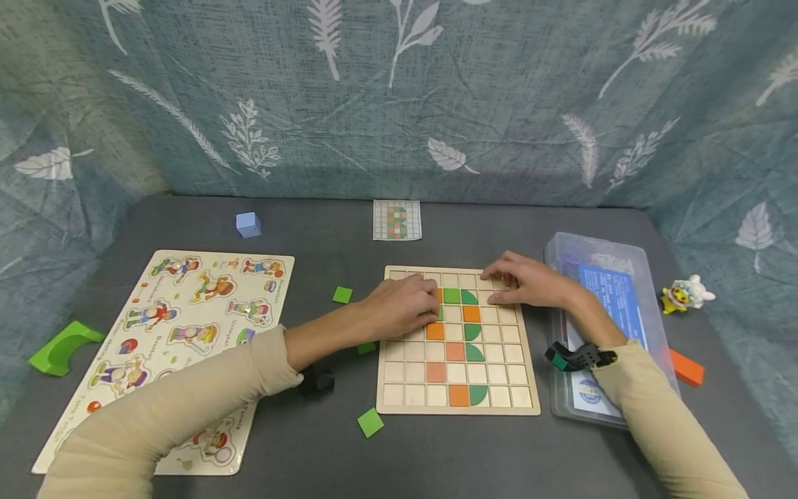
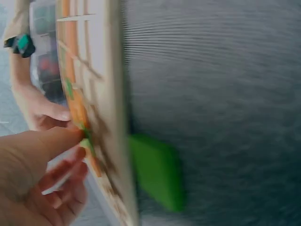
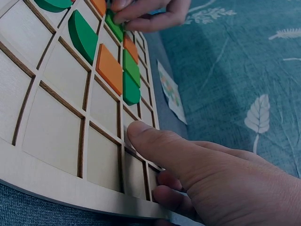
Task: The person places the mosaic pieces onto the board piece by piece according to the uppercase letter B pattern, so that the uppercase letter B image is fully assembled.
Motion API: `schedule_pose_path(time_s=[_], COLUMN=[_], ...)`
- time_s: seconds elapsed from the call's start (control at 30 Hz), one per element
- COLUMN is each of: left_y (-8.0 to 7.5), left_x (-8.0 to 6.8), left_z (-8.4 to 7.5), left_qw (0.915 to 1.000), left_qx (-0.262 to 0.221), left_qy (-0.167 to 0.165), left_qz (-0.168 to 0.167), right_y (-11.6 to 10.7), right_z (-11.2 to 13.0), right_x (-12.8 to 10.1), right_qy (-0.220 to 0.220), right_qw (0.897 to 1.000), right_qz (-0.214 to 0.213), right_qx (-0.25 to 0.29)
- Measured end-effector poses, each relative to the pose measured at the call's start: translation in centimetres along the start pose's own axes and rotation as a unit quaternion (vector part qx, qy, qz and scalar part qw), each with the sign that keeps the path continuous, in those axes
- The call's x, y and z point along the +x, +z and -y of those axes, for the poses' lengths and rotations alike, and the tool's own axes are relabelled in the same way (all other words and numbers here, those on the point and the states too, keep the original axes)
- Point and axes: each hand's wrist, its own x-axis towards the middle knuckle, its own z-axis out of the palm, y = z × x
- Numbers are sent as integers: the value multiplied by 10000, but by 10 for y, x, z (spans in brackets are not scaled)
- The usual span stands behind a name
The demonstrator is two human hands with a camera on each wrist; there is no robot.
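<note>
We found a wooden grid board (image 1: pixel 458 402) lying flat on the dark grey table (image 1: pixel 436 457), partly filled with orange squares, green squares and green half-round tiles. The left hand (image 1: pixel 402 308) lay over the board's left-centre cells. In the right wrist view its fingertips (image 3: pixel 136 14) were drawn together and pinched a green square tile (image 3: pixel 114 27), which sat in or at a cell just beside an orange tile; the left wrist view was blurred but agreed, showing thumb and fingers closed on a green piece at the board face.

The right hand (image 1: pixel 524 281) rested on the board's upper right corner. Its fingers lay straight and close together, flat on empty cells, with the thumb (image 3: pixel 155 141) pressed on the wood; it held nothing.

Loose green square tiles lay on the table off the board's left edge: one (image 1: pixel 342 294) above the left forearm, one (image 1: pixel 370 422) near the lower left corner, one (image 1: pixel 366 348) touching or just beside the edge, partly hidden by the arm.

A pattern card (image 1: pixel 397 220) lay beyond the board. A clear lidded plastic box (image 1: pixel 607 277) stood just to the right. A children's peg puzzle (image 1: pixel 206 291) lay well to the left, with a blue cube (image 1: pixel 248 224) behind it, a green arch block (image 1: pixel 62 346) further left, an orange block (image 1: pixel 686 367) and a small toy figure (image 1: pixel 686 294) at right.
</note>
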Motion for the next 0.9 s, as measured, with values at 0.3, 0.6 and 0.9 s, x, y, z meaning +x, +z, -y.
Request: schedule_pose_path(time_s=[0.3, 0.6, 0.9], left_y=[-29, -36, -33], left_x=[-44, -98, -98], left_z=[27, 107, 120], left_qw=[9943, 9575, 9206], left_qx=[-382, -2391, -3270], left_qy=[-980, -1514, -1675], left_qz=[181, 559, 1323], right_y=[2, 2, 2], right_z=[0, -1, -1], right_x=[2, 0, 1], right_qy=[-74, -73, -40], right_qw=[9999, 9999, 9999], right_qz=[16, 43, 0], right_qx=[72, 120, 151])
